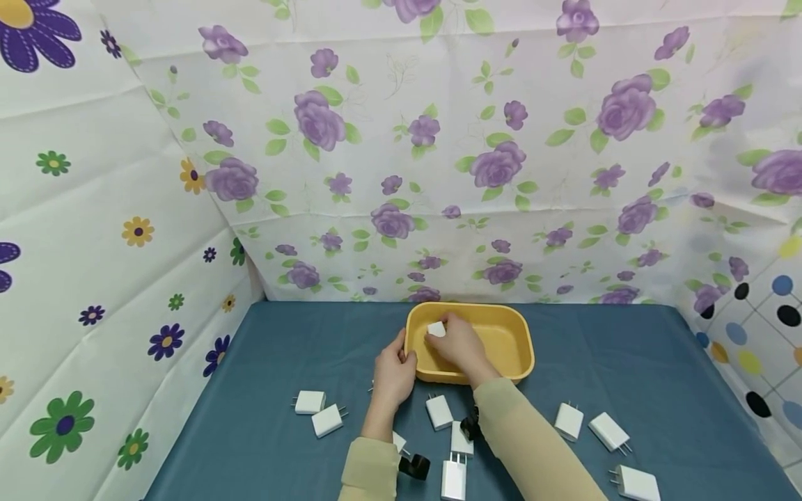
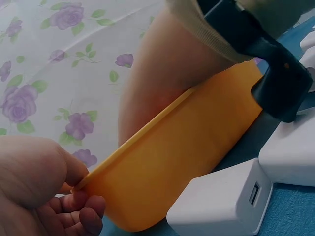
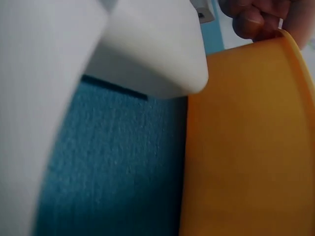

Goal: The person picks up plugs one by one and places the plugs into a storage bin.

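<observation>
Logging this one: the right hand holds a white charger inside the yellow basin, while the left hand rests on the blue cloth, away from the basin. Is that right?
Not quite: the left hand isn't resting on the blue cloth; it grips the yellow basin, as the left wrist view shows. The right hand does hold a white charger inside it.

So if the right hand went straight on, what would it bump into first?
Probably the left wall of the yellow tray, near the far corner. The white charger pinched in the right hand would touch first, though its height is unclear.
</observation>
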Motion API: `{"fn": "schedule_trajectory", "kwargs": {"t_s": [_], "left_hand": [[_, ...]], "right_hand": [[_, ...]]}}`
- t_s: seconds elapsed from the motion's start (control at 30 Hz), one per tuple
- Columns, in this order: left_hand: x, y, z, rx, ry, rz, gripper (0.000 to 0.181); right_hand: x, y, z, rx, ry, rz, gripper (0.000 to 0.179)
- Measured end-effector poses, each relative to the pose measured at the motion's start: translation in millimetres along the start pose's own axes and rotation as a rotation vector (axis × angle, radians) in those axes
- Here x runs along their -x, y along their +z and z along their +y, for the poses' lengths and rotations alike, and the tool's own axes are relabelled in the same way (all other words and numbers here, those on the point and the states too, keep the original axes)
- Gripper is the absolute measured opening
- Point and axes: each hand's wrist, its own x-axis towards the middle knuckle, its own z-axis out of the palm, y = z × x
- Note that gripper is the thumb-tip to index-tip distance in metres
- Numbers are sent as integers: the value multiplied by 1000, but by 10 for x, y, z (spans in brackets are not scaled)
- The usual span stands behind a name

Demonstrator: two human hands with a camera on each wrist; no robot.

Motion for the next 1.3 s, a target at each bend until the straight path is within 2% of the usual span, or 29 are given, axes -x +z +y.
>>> {"fn": "schedule_trajectory", "kwargs": {"t_s": [0.1, 0.23, 0.53, 0.73, 1.3], "left_hand": [[-3, 13, -11, -4, 2, 6, 56], [0, 20, -3, -14, -3, 8, 56], [-5, 9, 32, -27, -1, 5, 56], [5, 11, 26, -7, 3, 1, 55], [17, 8, 37, 13, -2, 2, 55]], "right_hand": [[-9, 28, -27, 45, 5, 14, 61], [-7, 51, -37, 51, 16, 29, 65], [-15, 70, -37, -6, -2, 41, 63], [-20, 82, -11, -75, 2, 61, 53], [-29, 100, 16, -74, -49, 48, 52]]}}
